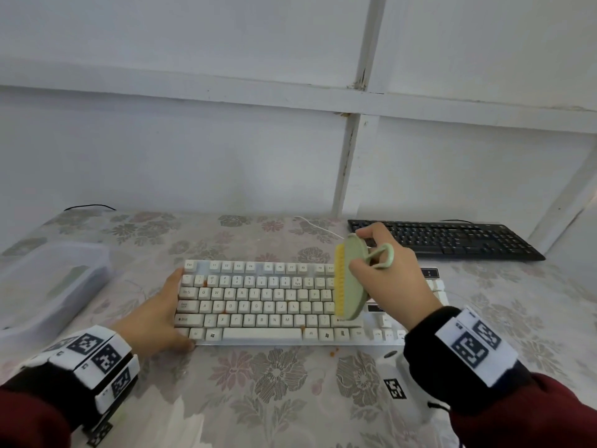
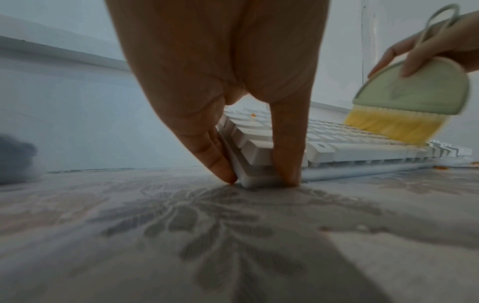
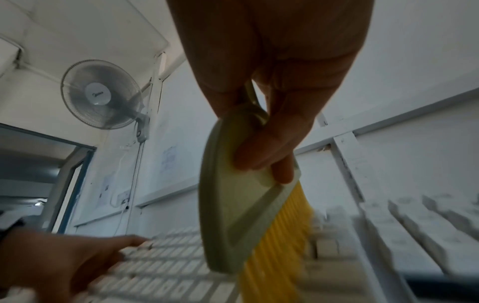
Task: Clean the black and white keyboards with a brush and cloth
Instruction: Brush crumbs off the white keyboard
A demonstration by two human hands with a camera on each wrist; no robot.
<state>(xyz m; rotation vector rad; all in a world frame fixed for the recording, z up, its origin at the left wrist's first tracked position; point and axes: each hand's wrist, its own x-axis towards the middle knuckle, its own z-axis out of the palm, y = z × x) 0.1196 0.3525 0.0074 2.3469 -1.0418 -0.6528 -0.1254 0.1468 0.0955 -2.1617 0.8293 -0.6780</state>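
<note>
"Head view: what's each hand holding?"
"The right hand (image 1: 387, 270) pinches the brush (image 1: 350, 279), bristles on the white keyboard (image 1: 258, 302); the left hand (image 1: 155, 315) clasps its 9 o'clock end; the black keyboard (image 1: 452, 239) lies at 1 o'clock."

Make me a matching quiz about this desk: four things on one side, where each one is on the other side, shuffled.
Things:
1. white keyboard
2. black keyboard
3. brush
4. clear plastic box

Places:
A. far right of the table, near the wall
B. in the right hand, above the keys
C. at the table's left edge
D. in the middle, held at its left corner by the left hand

Pairs: 1-D, 2-A, 3-B, 4-C
</note>
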